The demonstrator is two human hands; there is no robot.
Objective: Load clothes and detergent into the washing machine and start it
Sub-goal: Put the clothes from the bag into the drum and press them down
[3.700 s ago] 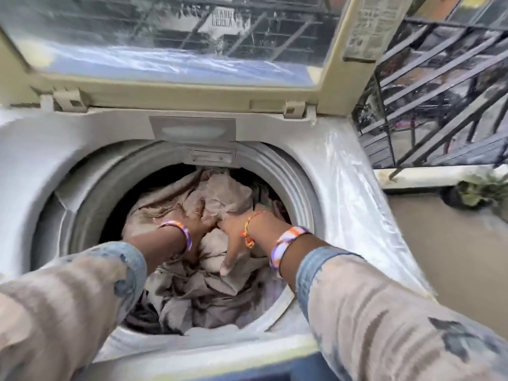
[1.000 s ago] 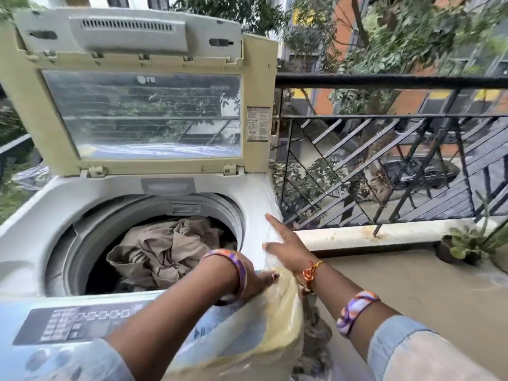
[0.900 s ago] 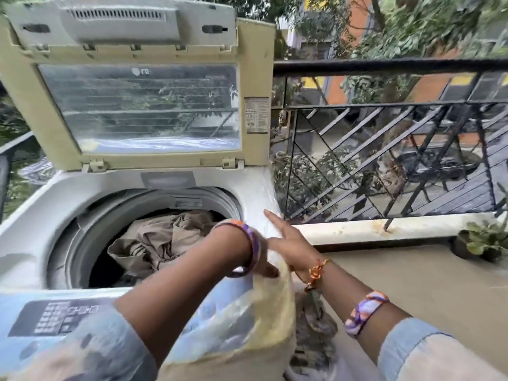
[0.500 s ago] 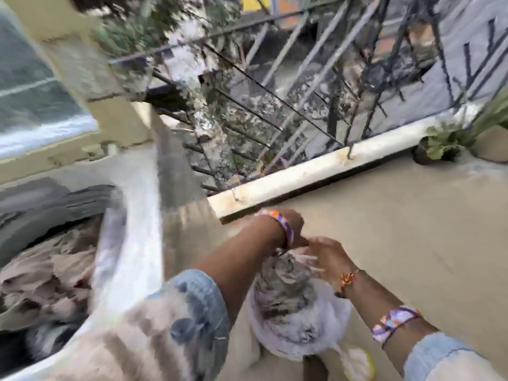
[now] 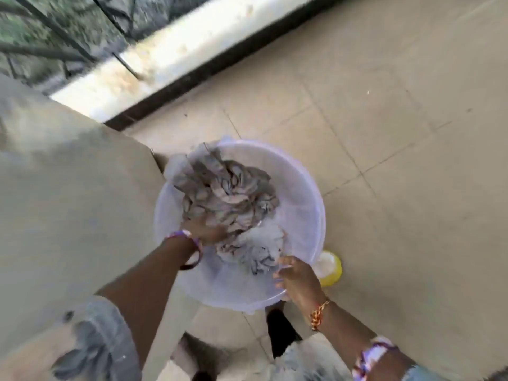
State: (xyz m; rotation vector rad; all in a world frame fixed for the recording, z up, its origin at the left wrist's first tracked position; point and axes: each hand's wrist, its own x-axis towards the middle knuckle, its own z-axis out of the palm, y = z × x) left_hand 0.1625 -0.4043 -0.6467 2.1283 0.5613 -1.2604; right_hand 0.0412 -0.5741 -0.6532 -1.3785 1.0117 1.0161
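Head view, looking straight down. I see a translucent white basin [image 5: 299, 193] resting on the tiled floor [image 5: 398, 111], just beside the beige side wall of the washing machine [image 5: 68, 188], which fills the frame from 7 to 10 o'clock. Inside the basin lies a crumpled heap of grey patterned clothes [image 5: 228, 196], piled toward the basin's 10 o'clock side and trailing down to its 6 o'clock edge. The left hand [image 5: 204, 229] reaches in from 7 o'clock and presses into the heap; its fingers are sunk in the fabric, so I cannot tell whether they have closed on it. The right hand [image 5: 298, 279] sits at the basin's 5 o'clock rim, fingers spread and loose, touching the rim and close to the cloth's lower edge without clasping anything I can make out. Both wrists carry bracelets. A yellow tub [image 5: 331, 268] with pale contents stands on the floor at the basin's 4 o'clock, partly hidden by the rim. A white ledge [image 5: 176, 53] and dark railing [image 5: 55, 28] cross the frame at 11 o'clock. Motion blur softens fine detail.
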